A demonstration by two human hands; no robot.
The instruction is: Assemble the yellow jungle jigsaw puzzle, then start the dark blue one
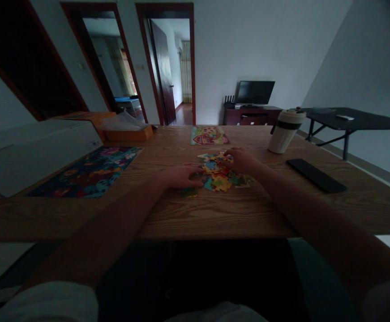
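- Puzzle pcs (219, 182): loose pile mid-table (215, 219), btwn both hands, prob. bunched for easy reach.
- L hand (177, 175): at pile's L edge, thumb & fingers apart, open; seems to hem pcs in.
- R hand (243, 161): fingers bent over far R side, touching pcs; can't tell if gripping one.
- Bright pic sheet (210, 135): flat beyond pile, prob. for easy viewing.
- Cup (287, 132): upright, R side, apart from pile, likely avoiding knocks.
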